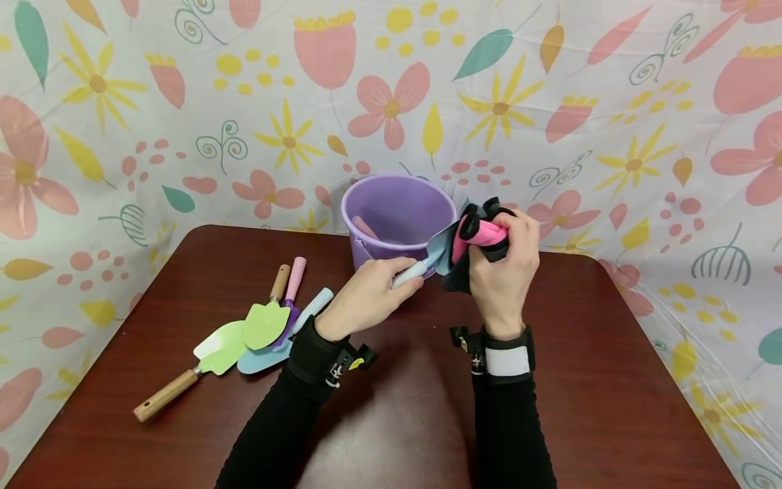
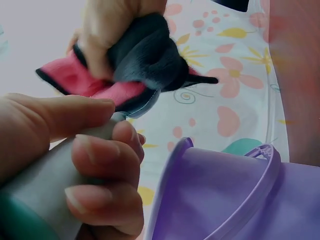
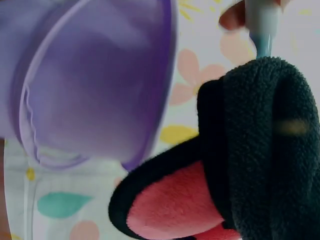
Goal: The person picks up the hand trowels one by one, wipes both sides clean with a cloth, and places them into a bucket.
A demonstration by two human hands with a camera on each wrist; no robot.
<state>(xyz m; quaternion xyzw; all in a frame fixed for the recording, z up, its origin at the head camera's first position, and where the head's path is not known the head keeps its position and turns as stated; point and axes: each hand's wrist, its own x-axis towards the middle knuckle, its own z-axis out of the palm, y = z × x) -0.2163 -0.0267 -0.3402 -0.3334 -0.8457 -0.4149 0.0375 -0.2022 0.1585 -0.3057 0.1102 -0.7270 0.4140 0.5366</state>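
Seen from the head view, centre of frame: left hand (image 1: 366, 295) curled round the pale handle of a small blue trowel (image 1: 435, 252), blade raised beside the rim of a purple bucket (image 1: 397, 221). Right hand (image 1: 504, 268) clenched on a bunched black and pink cloth (image 1: 479, 238), pressed against the blade. Possible slips from here: blade edge snagging the cloth; handle twisting in the grip under rubbing pressure; an elbow or the blade knocking the bucket just behind. Counted: two hands, one trowel in hand, one cloth, one bucket with one pink handle (image 1: 365, 227) showing inside. Lower left on the dark red bench (image 1: 611, 380): a heap of about four more garden tools (image 1: 256, 329), overlapping, exact count uncertain.
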